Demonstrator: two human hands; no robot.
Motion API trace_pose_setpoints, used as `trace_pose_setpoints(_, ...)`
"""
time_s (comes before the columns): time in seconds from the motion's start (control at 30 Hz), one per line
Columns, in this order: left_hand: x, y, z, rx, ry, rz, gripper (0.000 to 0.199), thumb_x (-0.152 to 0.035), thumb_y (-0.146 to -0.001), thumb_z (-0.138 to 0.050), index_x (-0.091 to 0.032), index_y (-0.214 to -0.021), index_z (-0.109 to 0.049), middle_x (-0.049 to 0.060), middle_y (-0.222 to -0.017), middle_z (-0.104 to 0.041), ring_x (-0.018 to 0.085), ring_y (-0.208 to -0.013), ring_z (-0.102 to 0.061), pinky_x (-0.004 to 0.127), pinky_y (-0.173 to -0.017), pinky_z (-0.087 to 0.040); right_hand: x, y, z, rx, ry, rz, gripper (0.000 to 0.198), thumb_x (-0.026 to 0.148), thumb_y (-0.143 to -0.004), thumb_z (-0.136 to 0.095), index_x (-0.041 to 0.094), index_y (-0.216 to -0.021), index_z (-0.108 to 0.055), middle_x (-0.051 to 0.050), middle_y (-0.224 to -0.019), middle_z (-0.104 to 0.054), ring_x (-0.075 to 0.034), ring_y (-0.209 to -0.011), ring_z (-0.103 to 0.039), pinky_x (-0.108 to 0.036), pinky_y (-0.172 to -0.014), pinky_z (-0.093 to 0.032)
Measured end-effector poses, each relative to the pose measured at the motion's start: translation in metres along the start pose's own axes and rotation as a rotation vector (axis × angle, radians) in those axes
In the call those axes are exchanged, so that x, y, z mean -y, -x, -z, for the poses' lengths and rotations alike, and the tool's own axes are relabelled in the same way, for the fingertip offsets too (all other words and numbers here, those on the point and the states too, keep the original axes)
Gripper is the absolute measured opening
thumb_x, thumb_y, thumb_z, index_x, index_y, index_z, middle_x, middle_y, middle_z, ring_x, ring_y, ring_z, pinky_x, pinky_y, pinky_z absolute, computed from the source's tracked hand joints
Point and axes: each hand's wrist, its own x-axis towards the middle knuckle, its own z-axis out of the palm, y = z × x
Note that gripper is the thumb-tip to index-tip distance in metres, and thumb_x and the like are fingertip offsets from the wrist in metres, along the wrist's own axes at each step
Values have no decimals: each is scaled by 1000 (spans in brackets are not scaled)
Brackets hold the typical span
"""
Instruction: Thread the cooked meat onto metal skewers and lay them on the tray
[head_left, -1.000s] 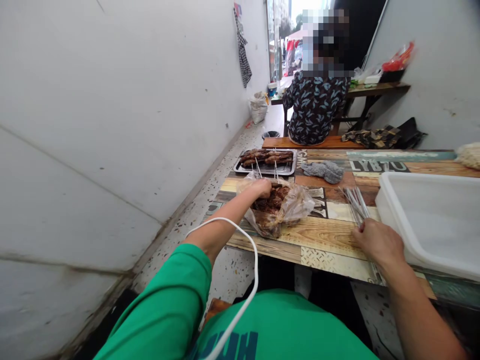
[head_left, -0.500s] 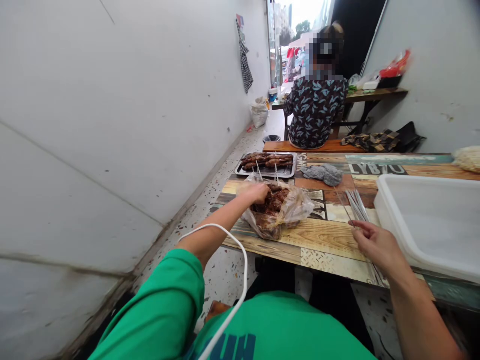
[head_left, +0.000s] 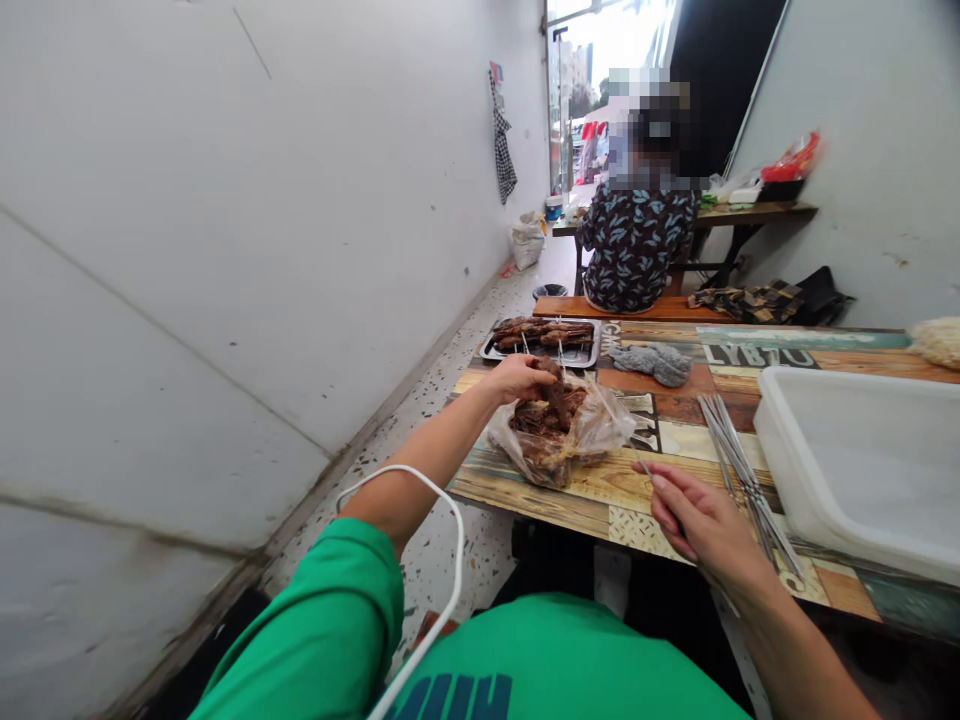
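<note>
My left hand (head_left: 521, 378) pinches a dark brown piece of meat (head_left: 553, 392) just above an open clear plastic bag (head_left: 596, 425). More brown meat (head_left: 534, 425) fills the bag, which rests on the table. At the table's front edge my right hand (head_left: 694, 512) is closed around a thin metal skewer (head_left: 639, 460), its tip pointing up and left toward the bag. A bundle of metal skewers (head_left: 742, 465) lies just beyond that hand, to its right. Behind the bag, a metal tray (head_left: 581, 358) carries several loaded meat skewers (head_left: 536, 332).
A white plastic tub (head_left: 795, 470) stands at the right on the wood-patterned table (head_left: 525, 490). A grey cloth (head_left: 651, 362) lies behind the bag. Ahead, a person (head_left: 637, 240) sits on a bench (head_left: 570, 308), back toward me. A white cable (head_left: 457, 560) hangs across my front.
My left hand has risen out of the bag with a piece of meat. My right hand has brought the skewer leftward, away from the bundle and closer to the bag.
</note>
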Motion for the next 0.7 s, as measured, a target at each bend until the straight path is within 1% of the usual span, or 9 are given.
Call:
trace_pose_setpoints(0.13, 3, 6, -5, -66, 297, 123, 18, 5, -69, -64, -11, -74, -59, 2, -66, -65, 12, -57, -62, 29, -62, -56, -5, 2, -14, 26, 5, -15, 68, 63, -72, -63, 8, -111, -56, 11, -47, -37, -3, -33, -26, -19, -34, -15)
trace_pose_setpoints(0.3, 7, 10, 2, -184, 488, 238, 11, -1, -81, -59, -12, -78, -57, 3, -66, -64, 12, -55, -63, 26, -56, -57, -8, 2, -25, 48, 9, -70, 73, 67, -65, -66, 7, -107, -61, 11, -47, -34, -3, -36, -25, -19, -36, -15)
trace_pose_setpoints(0.43, 6, 16, 8, -272, 652, 250, 11, -3, -85, -53, -12, -88, -58, 3, -68, -64, 13, -61, -65, 29, -62, -59, -7, 0, -35, 70, -8, -93, 76, 68, -62, -68, 6, -106, -63, 12, -47, -27, -4, -40, -23, -19, -37, -13)
trace_pose_setpoints(0.57, 6, 24, 3, -282, 825, 243, 13, -7, -87, -53, -14, -96, -59, 4, -74, -65, 14, -68, -66, 32, -68, -60, -7, -5, -42, 76, -6, -63, 77, 69, -63, -68, 5, -107, -65, 11, -47, -27, -5, -41, -23, -19, -38, -11)
trace_pose_setpoints(0.63, 7, 27, -1, -274, 875, 239, 10, -9, -89, -51, -13, -92, -58, 4, -74, -65, 14, -67, -66, 30, -66, -60, -6, -7, -45, 69, -5, -52, 78, 69, -62, -68, 6, -107, -66, 11, -48, -26, -5, -41, -23, -20, -38, -11)
trace_pose_setpoints(0.7, 8, 29, -5, -271, 913, 216, 12, -9, -91, -48, -13, -85, -57, 4, -72, -64, 13, -65, -65, 28, -64, -59, -5, -7, -46, 62, -5, -42, 77, 69, -62, -68, 6, -107, -67, 10, -48, -26, -5, -41, -23, -20, -38, -11)
